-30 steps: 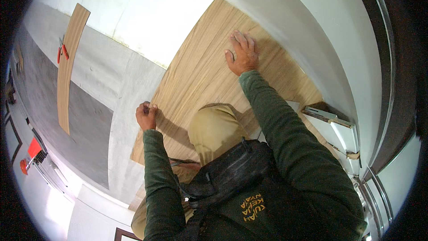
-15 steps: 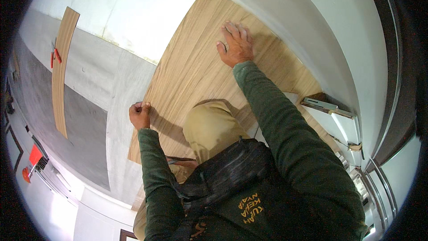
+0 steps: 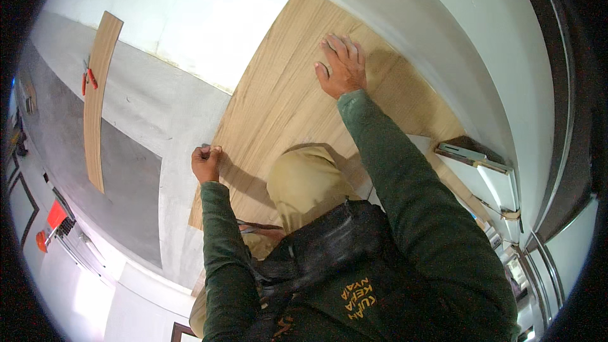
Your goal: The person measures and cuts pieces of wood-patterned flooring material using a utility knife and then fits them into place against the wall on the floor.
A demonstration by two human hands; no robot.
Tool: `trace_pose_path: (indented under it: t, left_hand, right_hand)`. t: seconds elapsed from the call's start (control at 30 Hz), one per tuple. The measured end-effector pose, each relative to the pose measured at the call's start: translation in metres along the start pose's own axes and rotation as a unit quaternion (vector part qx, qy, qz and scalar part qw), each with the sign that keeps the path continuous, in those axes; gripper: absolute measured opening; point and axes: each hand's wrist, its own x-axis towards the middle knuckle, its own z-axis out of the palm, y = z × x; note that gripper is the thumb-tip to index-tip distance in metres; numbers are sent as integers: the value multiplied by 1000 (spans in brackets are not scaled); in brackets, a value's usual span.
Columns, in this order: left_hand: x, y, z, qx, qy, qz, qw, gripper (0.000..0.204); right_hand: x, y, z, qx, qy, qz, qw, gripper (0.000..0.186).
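Wood-look floor planks (image 3: 266, 101) lie side by side in front of me, with their grain running away from me. My right hand (image 3: 344, 66) rests flat on them toward the far right, fingers spread. At their left edge, my left hand (image 3: 206, 163) is closed, thumb and curled fingers pinching the plank's edge; its fingertips are partly hidden. My knee in tan trousers (image 3: 307, 180) covers part of the planks between my arms.
A loose wood-look strip (image 3: 95, 120) lies on the grey floor at left, with a red-handled hand tool (image 3: 92, 77) on it. White floor (image 3: 209, 31) stretches beyond. A pale wall (image 3: 437, 44) curves along the right, near a white metal-edged piece (image 3: 475, 155).
The whole view has shifted slightly, so everything appears a little farther right. Both hands keep their places on the planks.
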Motion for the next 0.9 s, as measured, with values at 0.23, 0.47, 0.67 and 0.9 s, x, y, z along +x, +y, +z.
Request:
trace_pose_path:
  t: [0.23, 0.47, 0.67, 0.9]
  left_hand:
    - [3, -1, 1, 172, 12, 38, 984, 31]
    - [8, -25, -4, 78, 7, 32, 996, 33]
    - [9, -13, -1, 217, 29, 100, 971, 36]
    - [8, 6, -3, 112, 3, 41, 993, 27]
  right_hand:
    - [0, 4, 0, -17, 5, 0, 1000, 52]
    - [4, 2, 3, -21, 4, -8, 1000, 52]
    - [0, 9, 15, -62, -2, -13, 998, 51]
    - [0, 11, 23, -67, 79, -55, 993, 48]
